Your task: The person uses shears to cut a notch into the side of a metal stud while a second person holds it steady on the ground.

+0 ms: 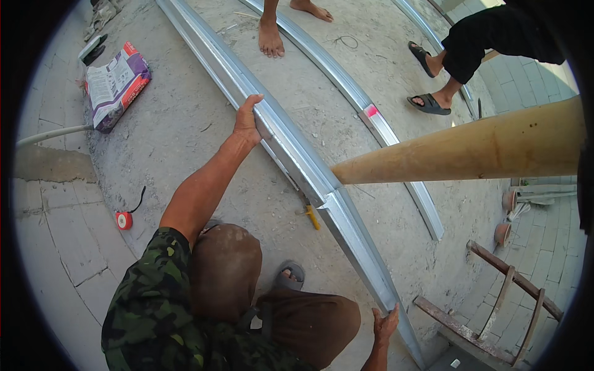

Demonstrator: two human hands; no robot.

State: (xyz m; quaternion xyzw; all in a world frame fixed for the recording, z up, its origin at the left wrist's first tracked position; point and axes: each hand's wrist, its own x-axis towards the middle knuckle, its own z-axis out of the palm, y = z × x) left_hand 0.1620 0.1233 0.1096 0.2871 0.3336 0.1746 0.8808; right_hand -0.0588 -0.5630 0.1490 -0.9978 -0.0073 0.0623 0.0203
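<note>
My left hand (249, 119) grips a long silver metal channel (291, 161) that runs diagonally from the upper left to the lower right. My right hand (385, 324) holds the same channel near its lower end. A stepped joint between two sections shows about midway between my hands, and a yellow-handled tool (312, 215) lies on the floor below it, partly hidden by the metal. A thick round tan pole (464, 143) extends from beside the joint toward the right.
More channels (421, 207) lie beyond. Bare feet (270, 40) and another person's sandalled feet (433, 105) are at the top. A purple-white bag (114, 86) and tape measure (124, 219) lie left. A wooden ladder-like frame (489, 309) and small pots (502, 234) are right.
</note>
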